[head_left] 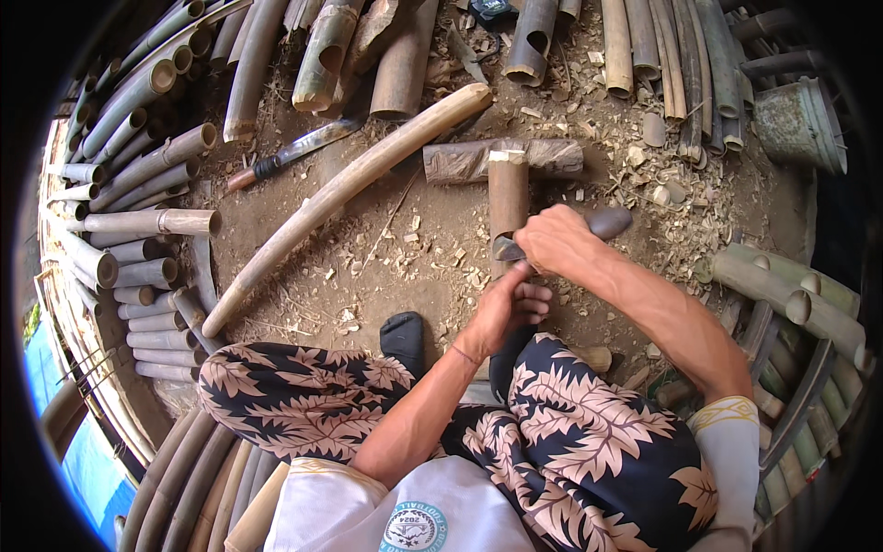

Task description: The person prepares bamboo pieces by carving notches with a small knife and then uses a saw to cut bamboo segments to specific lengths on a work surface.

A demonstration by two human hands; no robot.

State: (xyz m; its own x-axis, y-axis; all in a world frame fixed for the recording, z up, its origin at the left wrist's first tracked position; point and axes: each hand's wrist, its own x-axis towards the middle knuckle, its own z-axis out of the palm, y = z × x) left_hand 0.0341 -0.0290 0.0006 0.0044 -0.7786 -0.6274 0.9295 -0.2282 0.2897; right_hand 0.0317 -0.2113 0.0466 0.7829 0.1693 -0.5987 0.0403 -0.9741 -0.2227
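A short brown bamboo tube lies pointing away from me, its pale cut far end resting on a rough wooden block. My right hand is closed round a knife; the dark rounded handle end sticks out to its right. The knife's short grey blade sits at the tube's near opening. Just below, my left hand has its thumb raised to the blade and tube end, its fingers loosely bent and nothing visible between them. Exactly what the thumb touches is hidden.
A long curved pole lies across the ground to the left. Beyond it is a large knife with a brown handle. Bamboo tubes are stacked at left, with more cut bamboo at right. A bucket stands far right; wood chips litter the soil.
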